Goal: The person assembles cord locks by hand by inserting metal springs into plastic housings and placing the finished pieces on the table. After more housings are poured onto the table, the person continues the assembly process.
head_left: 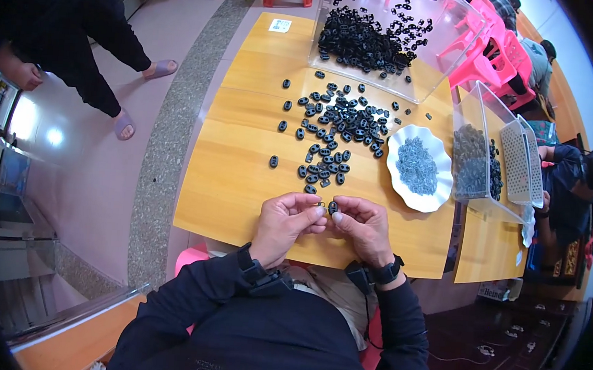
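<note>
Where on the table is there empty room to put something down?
The table's left side is bare, left of the scattered black pieces. The middle is crowded with them. The white dish and clear bins fill the right.

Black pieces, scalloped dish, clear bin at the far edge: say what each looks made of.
Black pieces: likely moulded plastic, uniform dark colour with small holes. Scalloped dish: probably glazed ceramic or melamine, white and smooth. Clear bin: transparent rigid plastic, contents visible through its walls.

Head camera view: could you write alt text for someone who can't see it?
Two hands, left and right, pinch a small black clip over a wooden table. Beyond lie scattered black clips, a white dish of grey bits and clear bins.
</note>
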{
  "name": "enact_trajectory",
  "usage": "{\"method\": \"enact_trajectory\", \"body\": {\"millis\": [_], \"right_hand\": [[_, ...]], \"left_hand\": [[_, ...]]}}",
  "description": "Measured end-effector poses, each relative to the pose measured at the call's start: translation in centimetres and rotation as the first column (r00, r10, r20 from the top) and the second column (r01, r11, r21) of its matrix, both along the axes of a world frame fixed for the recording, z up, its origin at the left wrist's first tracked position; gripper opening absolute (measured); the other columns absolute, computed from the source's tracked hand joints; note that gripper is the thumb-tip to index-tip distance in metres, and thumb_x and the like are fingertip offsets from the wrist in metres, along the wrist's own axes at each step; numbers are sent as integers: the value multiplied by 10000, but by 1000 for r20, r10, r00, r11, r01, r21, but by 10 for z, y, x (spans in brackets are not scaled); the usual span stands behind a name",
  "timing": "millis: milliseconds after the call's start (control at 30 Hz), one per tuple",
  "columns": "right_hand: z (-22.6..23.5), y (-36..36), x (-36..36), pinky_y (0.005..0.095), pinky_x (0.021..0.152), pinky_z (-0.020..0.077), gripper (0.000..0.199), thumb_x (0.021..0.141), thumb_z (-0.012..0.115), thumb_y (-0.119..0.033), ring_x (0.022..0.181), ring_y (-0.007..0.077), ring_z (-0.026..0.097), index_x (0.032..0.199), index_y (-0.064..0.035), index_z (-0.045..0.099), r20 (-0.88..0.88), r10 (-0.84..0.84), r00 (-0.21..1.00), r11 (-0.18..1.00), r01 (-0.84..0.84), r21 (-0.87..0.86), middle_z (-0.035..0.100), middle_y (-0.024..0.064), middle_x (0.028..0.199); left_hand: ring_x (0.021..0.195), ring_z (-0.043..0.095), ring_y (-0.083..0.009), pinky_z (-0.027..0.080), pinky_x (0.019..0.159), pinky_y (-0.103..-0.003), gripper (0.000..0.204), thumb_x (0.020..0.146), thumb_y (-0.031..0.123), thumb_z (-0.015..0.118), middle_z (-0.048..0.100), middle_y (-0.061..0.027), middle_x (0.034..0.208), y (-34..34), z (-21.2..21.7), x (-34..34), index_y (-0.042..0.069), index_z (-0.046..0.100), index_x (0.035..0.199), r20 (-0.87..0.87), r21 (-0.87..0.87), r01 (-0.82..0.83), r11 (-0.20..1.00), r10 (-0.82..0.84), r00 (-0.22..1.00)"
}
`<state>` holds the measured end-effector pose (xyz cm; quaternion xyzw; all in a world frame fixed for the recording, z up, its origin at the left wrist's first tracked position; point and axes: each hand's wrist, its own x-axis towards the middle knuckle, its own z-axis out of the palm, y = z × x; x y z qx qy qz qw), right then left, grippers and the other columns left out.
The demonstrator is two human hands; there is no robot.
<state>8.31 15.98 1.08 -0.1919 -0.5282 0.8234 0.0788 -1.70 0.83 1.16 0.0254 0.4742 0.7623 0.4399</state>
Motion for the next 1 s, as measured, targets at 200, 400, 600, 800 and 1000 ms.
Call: {"method": "enact_trajectory", "body": {"millis": [200, 400, 600, 800, 1000], "right_hand": [[-4, 2, 1, 234, 690, 539, 268, 857, 631, 8, 814, 121, 642, 1124, 11, 616, -17, 29, 999, 999, -29, 24, 664, 77, 960], [-4, 2, 1, 240, 700, 542, 267, 863, 628, 5, 826, 132, 646, 1128, 14, 612, -27, 47, 999, 999, -47, 24, 667, 89, 973], [-4, 2, 1, 247, 709, 543, 257, 861, 629, 6, 833, 140, 648, 1118, 16, 613, -31, 58, 998, 998, -57, 19, 668, 93, 974], [-4, 2, 1, 256, 744, 542, 253, 855, 627, 23, 859, 148, 650, 1107, 20, 617, -40, 52, 998, 998, -51, 22, 672, 105, 990], [-7, -1, 3, 262, 766, 541, 251, 842, 631, 45, 869, 149, 649, 1092, 24, 624, -40, 66, 997, 998, -65, 22, 674, 109, 994]], "left_hand": [[775, 660, -139, 569, 713, -251, 227, 883, 49, 624, 663, -110, 891, 0, -3, 2, -49, 585, 1084, -10, 21, 20, 1000, -19, 1000], [775, 659, -138, 567, 722, -249, 225, 878, 44, 630, 665, -111, 897, 1, -5, 3, -48, 589, 1079, 4, 38, 5, 999, -5, 1000], [772, 656, -134, 561, 722, -240, 220, 869, 42, 643, 669, -107, 906, 1, -5, 3, -47, 605, 1067, -9, 50, 15, 999, -14, 1000], [763, 651, -121, 561, 721, -237, 210, 868, 60, 652, 670, -95, 902, 1, 0, 3, -41, 623, 1050, 79, 53, 12, 999, -16, 997], [749, 650, -123, 566, 720, -247, 176, 873, 60, 646, 671, -86, 891, -3, 1, 5, -20, 631, 1028, 134, 50, 17, 999, -23, 991]]}}
